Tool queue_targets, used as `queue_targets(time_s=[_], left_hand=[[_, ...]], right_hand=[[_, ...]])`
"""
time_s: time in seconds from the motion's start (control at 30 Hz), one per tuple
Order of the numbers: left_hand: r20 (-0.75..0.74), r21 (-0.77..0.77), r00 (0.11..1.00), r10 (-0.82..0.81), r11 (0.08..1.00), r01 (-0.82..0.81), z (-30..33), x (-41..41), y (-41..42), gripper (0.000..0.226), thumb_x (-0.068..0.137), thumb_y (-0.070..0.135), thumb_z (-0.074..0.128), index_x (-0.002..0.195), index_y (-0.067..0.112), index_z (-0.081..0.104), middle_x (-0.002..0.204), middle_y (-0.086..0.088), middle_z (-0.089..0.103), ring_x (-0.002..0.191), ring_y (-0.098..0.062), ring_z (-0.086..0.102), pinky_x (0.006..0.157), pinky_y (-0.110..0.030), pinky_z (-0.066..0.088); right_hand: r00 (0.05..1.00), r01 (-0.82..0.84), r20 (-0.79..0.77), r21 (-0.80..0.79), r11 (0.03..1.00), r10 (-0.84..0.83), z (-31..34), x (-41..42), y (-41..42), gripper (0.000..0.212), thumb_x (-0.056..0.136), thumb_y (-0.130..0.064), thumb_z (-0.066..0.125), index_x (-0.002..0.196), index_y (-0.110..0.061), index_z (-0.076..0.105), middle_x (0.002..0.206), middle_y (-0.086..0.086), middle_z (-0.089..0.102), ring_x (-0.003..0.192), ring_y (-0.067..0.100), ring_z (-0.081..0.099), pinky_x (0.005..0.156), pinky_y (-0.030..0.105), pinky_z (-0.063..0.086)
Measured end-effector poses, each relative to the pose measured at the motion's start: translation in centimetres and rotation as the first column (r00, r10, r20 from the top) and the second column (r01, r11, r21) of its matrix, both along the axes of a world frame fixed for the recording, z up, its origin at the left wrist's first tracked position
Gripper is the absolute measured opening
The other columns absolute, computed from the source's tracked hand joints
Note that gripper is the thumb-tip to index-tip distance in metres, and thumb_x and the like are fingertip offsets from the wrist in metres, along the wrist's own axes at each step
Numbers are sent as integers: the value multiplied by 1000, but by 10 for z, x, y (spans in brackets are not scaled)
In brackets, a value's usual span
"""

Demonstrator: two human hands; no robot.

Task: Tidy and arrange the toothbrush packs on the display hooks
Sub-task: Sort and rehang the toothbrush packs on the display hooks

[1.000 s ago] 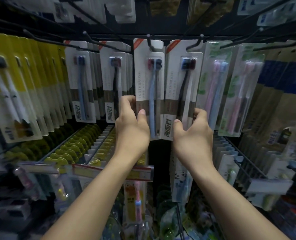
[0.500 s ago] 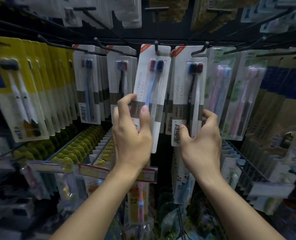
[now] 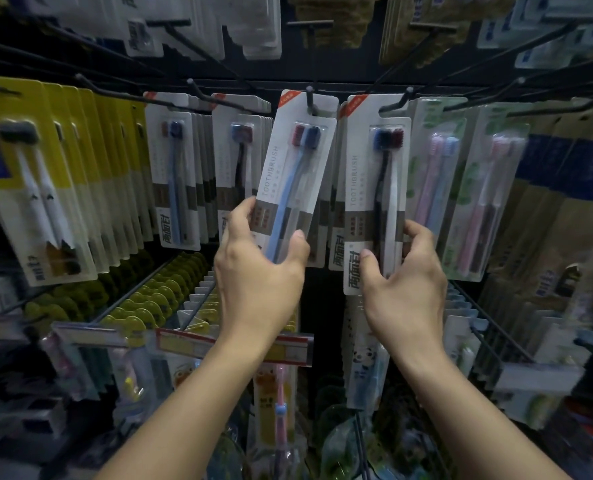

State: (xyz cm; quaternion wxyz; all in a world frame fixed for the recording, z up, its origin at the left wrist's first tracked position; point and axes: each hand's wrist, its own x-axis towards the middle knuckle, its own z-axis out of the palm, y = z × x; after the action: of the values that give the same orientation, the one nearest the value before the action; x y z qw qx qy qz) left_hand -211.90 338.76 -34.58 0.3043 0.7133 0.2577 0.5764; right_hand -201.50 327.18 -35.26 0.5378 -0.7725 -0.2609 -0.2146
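Dark display wall [image 3: 322,69], rows of hanging packs on black hooks. Yellow packs [image 3: 63,174] far left, green-pink packs [image 3: 461,181] right. Left hand [image 3: 258,271] grasping lower end of tilted toothbrush pack [image 3: 296,174], top on centre hook [image 3: 309,98]. Right hand [image 3: 404,287] pinching bottom of upright toothbrush pack [image 3: 374,188], hanging on neighbouring hook [image 3: 397,102], just right of tilted one.

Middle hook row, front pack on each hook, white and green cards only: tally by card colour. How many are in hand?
White-card packs: 4, of which the left hand grips the tilted pack and the right hand grips the neighbouring pack
Green-card packs: 2
Total: 6, with 2 in hand
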Motion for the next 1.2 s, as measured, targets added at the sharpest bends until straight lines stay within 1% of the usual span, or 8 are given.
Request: queue_targets(time_s=[0.1, 0.23, 0.47, 0.6, 0.7, 0.9, 1.1, 1.2], left_hand=[[30, -22, 1000, -5, 1000, 6, 1, -3, 4, 65, 90, 42, 77, 147, 33, 46, 126, 11, 58, 116, -10, 56, 104, -35, 49], [65, -5, 998, -12, 1000, 12, -3, -6, 6, 62, 89, 40, 79, 140, 38, 45, 120, 5, 61, 110, -18, 62, 97, -48, 55], [116, 23, 993, 11, 1000, -14, -3, -9, 5, 64, 88, 34, 81, 142, 30, 48, 130, 3, 60, 122, -14, 59, 104, -46, 54], [130, 52, 991, 26, 998, -33, -4, -13, 5, 63, 88, 32, 81, 142, 29, 49, 132, 5, 59, 127, -15, 55, 109, -48, 49], [149, 52, 988, 33, 998, -41, -5, -16, 6, 64, 88, 32, 81, 143, 27, 49, 133, 5, 58, 126, -9, 53, 108, -43, 49], [175, 80, 984, 16, 996, -31, -6, -21, 7, 65, 87, 29, 81, 144, 23, 50, 133, 5, 57, 125, -3, 52, 108, -34, 49], [203, 181, 979, 6, 982, -43, -7, -28, 7, 68, 85, 23, 82, 144, 15, 50, 130, 1, 58, 122, -3, 53, 101, -18, 48], [190, 243, 982, 14, 968, -61, -7, -30, 5, 69, 84, 20, 84, 144, 12, 51, 128, -4, 58, 117, 5, 52, 95, -12, 46]], right_hand=[[1000, 2, 19, -10, 1000, -2, -1, -1, -1, 68, 97, -36, 69, 154, -19, 37, 150, 5, 52, 130, 25, 56, 108, 34, 41], [999, 5, 44, -3, 1000, -5, -3, -1, -2, 67, 98, -35, 69, 154, -18, 37, 151, 5, 52, 136, 22, 52, 105, 26, 34], [997, -23, 69, 45, 999, 20, -6, -4, -2, 63, 97, -33, 69, 151, -17, 39, 146, 5, 55, 133, 21, 53, 109, 35, 44], [996, -29, 84, 34, 999, 26, -9, -4, -4, 64, 98, -33, 69, 152, -16, 39, 149, 6, 52, 136, 21, 49, 107, 28, 37], [996, -33, 87, 45, 998, 29, -9, -5, -7, 64, 97, -31, 70, 151, -15, 40, 148, 7, 53, 136, 22, 49, 106, 27, 37], [994, -13, 114, 106, 994, 1, -9, -7, -11, 59, 94, -30, 72, 144, -15, 45, 134, 8, 61, 121, 28, 61, 101, 50, 53], [988, -10, 154, 149, 989, -13, -8, -8, -16, 56, 91, -26, 75, 139, -14, 50, 119, 6, 66, 105, 25, 66, 90, 44, 57], [986, -17, 165, 165, 986, -10, -8, -9, -18, 53, 91, -25, 76, 137, -14, 51, 114, 4, 66, 97, 23, 66, 84, 37, 56]])
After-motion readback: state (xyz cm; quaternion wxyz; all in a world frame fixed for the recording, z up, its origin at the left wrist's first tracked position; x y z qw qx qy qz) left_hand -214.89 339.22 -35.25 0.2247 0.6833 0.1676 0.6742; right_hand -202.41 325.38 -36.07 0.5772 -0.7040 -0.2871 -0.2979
